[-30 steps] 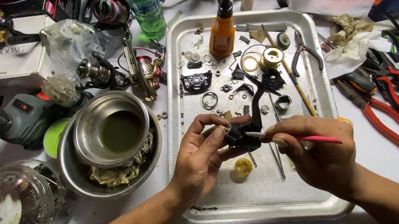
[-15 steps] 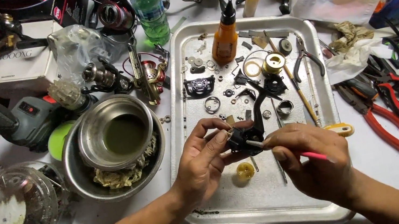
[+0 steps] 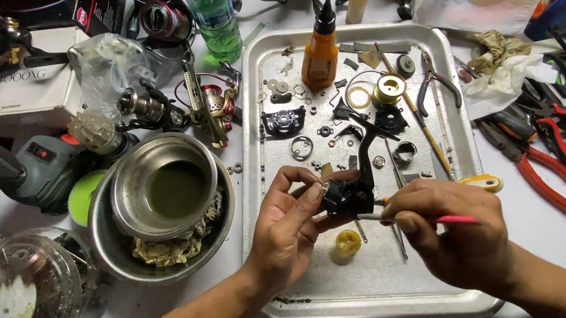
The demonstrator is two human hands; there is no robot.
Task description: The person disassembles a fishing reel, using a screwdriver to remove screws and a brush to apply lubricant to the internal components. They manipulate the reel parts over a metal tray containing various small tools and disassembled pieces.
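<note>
My left hand (image 3: 287, 224) grips a black fishing reel body (image 3: 347, 194) over the metal tray (image 3: 370, 299); the reel's stem rises toward the tray's middle. My right hand (image 3: 450, 226) pinches a thin red-handled tool (image 3: 456, 218), and its tip touches the underside of the reel body. A small yellow round part (image 3: 347, 242) lies on the tray just below the reel. Loose rings, washers and black parts (image 3: 302, 147) lie scattered across the tray's upper half.
An orange bottle (image 3: 320, 58) stands at the tray's top. Left of the tray sit nested steel bowls (image 3: 165, 195) holding greenish liquid and a clear plastic tub (image 3: 24, 294). Red-handled pliers (image 3: 545, 171) lie right. Reels, a green bottle (image 3: 212, 12) and a bag crowd the back.
Both hands stayed over the tray's lower middle with only small shifts. The red-handled tool tilted slightly against the reel body. The camera view drifted a little.
</note>
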